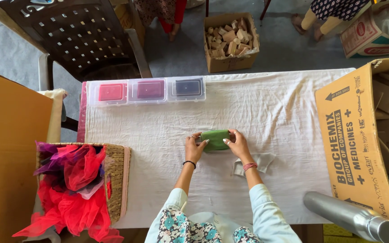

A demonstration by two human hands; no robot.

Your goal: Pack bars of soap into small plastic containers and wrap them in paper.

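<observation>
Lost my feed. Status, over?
Left hand and right hand both grip the green packet. Grey cloth piece beside right wrist. Nothing blocking.

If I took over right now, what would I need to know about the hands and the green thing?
Left hand and right hand both grip the green block, one at each end, on the white cloth.
A grey cloth piece lies under the right wrist.
Three clear boxes with red, purple and dark blocks sit closed at the far edge.
A basket of red and purple netting stands on the left.
The green block is unwrapped and not boxed.
</observation>
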